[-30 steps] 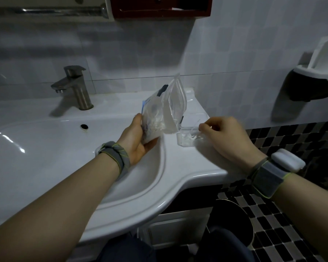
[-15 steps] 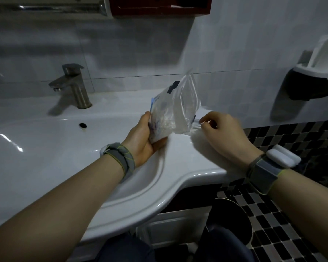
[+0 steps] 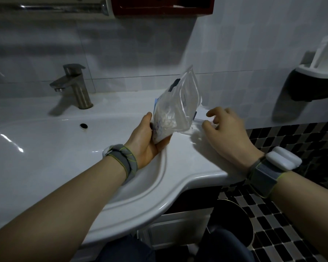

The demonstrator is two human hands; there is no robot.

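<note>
In the head view, a clear plastic zip bag [image 3: 178,106], with a dark closure at its top and white pieces inside, was held upright and slightly tilted above the right end of a white ceramic washbasin [image 3: 178,167]. The bag was grasped at its lower end by the left hand [image 3: 146,142], with the thumb laid along its left side and the fingers curled beneath it. The right hand [image 3: 227,133] was seen just to the right of the bag, low over the basin's flat ledge. Its fingers were bent and spread above a small clear plastic box [image 3: 194,131], which lay on the ledge by the bag's bottom corner. The thumb tip was seen at the box, but whether the box was gripped could not be told, since that part was blurred. A brushed-metal tap [image 3: 74,86] was seen at the back of the basin, well apart from both hands. A grey fabric wristband [image 3: 125,161] was worn on the left wrist, and a white oblong device [image 3: 283,160] was strapped to the right.
</note>
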